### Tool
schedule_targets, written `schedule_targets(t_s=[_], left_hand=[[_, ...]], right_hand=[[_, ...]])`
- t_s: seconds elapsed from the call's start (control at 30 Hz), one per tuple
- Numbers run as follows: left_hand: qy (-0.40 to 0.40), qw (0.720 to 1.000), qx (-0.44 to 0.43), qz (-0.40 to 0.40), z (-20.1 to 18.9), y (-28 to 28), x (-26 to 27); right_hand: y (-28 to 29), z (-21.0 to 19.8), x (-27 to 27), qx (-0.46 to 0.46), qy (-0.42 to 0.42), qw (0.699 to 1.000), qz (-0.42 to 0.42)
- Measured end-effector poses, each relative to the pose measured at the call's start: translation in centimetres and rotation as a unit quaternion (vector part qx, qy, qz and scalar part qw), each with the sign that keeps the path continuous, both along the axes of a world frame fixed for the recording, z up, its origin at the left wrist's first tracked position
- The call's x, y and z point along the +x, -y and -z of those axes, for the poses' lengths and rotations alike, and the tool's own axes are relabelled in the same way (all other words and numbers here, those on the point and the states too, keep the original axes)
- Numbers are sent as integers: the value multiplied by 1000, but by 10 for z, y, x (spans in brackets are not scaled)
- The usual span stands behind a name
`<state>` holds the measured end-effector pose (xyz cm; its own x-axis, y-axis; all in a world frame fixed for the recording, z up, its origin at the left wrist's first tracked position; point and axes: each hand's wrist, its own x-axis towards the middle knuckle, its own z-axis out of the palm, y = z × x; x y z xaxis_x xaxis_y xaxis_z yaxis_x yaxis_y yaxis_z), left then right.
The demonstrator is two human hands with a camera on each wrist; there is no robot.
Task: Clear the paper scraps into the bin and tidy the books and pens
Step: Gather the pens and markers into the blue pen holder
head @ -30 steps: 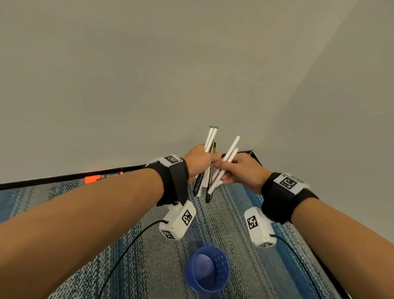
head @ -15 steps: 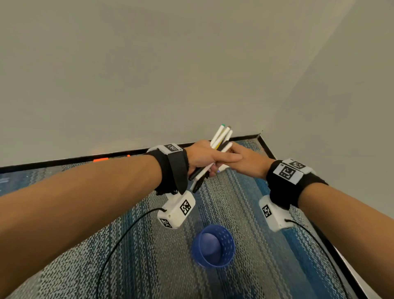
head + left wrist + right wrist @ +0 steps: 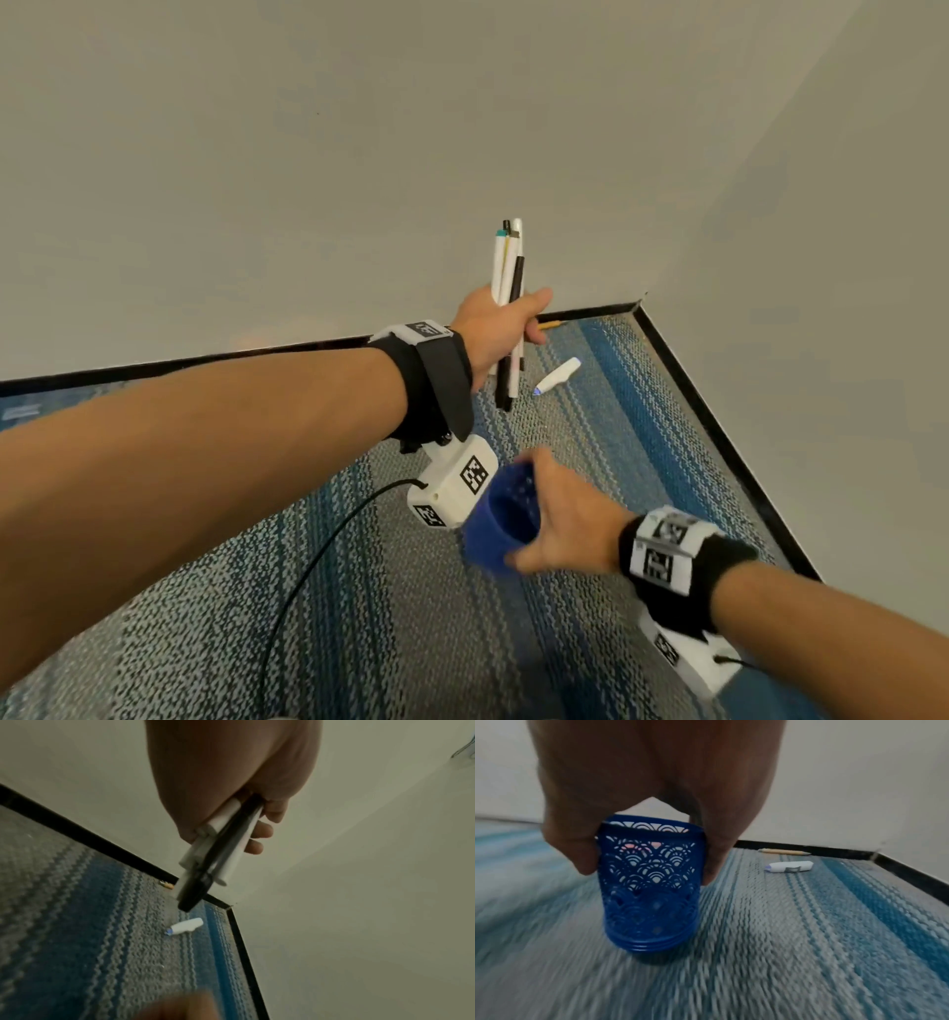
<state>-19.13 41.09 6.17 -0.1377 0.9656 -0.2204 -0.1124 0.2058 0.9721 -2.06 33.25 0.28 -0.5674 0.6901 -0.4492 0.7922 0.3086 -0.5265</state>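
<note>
My left hand (image 3: 500,329) grips a bundle of white and black pens (image 3: 508,288) upright in front of the wall; in the left wrist view the pens (image 3: 218,852) stick out below the curled fingers (image 3: 259,831). Lower down, my right hand (image 3: 554,509) grips the blue perforated pen holder (image 3: 506,519) by its rim, thumb on one side and fingers on the other (image 3: 716,852). The holder (image 3: 652,890) is tilted, just above the striped carpet. A short white pen (image 3: 557,376) and a pencil (image 3: 549,325) lie on the carpet near the corner.
Two grey walls meet at a corner (image 3: 639,303) with black skirting along the blue and grey striped carpet (image 3: 642,462). A black cable (image 3: 318,555) runs from the left wrist camera. The white pen (image 3: 789,866) and pencil (image 3: 784,852) lie right of the holder.
My right hand let go of the pens and dropped to take hold of the blue holder. The left hand keeps all the pens and has turned them upright.
</note>
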Motion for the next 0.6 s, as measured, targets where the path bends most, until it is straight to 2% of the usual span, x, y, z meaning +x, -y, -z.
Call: schedule_targets(t_s=[0.1,0.3,0.47,0.6], left_hand=[[-10,999,11,37,-5,8,15],[-69,995,56,46,8,18,13],[-112,989,75,67,9,24,3],[-204,958,77,186,16,18,-15]], right_hand=[[-35,-16,-9,5,-45,994,96],[-70,-39,-22,-38,-219,959,177],[-71,-45,-32,-30,-244,952,182],[-70,-32,-39,7,-250,956,152]])
